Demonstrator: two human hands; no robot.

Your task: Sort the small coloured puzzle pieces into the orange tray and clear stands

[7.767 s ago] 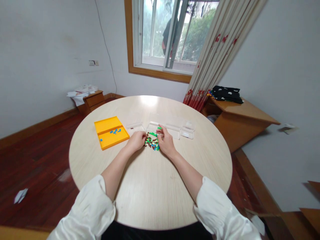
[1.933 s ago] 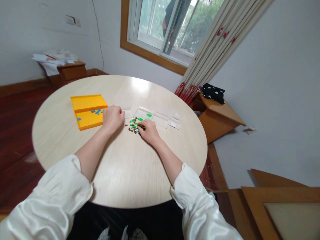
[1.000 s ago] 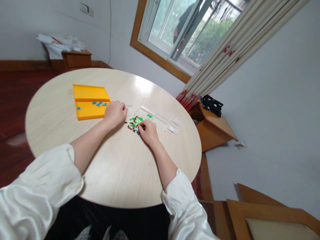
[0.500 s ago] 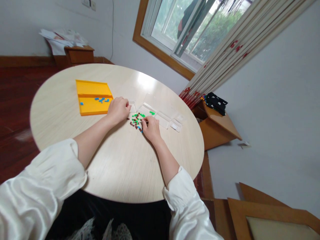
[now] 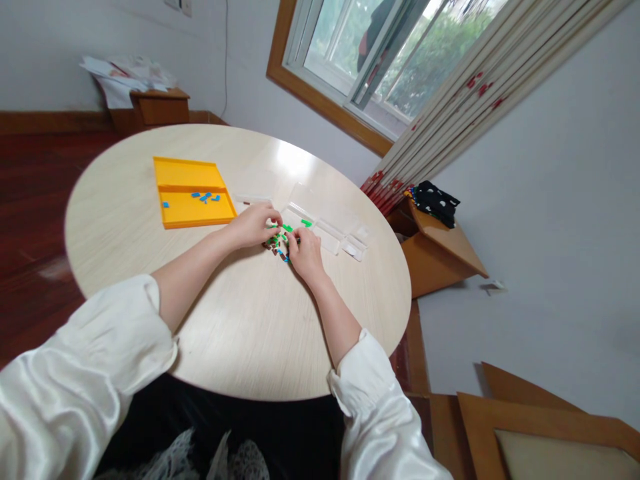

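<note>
A small pile of green, brown and blue building bricks (image 5: 275, 251) lies on the round table. Over its left side my left hand (image 5: 254, 225) bends down, thumb and fingers curled together at the green pieces. At the pile's right side is my right hand (image 5: 307, 255), its fingers drawn together among the bricks. Whatever either hand pinches is too small or hidden to make out. Behind the hands stand clear plastic compartments (image 5: 327, 237), and a green brick (image 5: 307, 223) lies in one. A brown piece (image 5: 246, 203) shows in the compartment behind my left hand.
An open yellow case (image 5: 193, 175) with several blue bricks (image 5: 205, 197) sits at the left on the pale table (image 5: 240, 333). A cardboard box (image 5: 433, 260) with dark cloth on it stands beyond the right edge. At lower right is a wooden chair (image 5: 545, 417).
My left hand has moved right from beside the clear compartment to the brick pile, uncovering a brown piece there. My right hand stays at the pile, its fingers shifted slightly.
</note>
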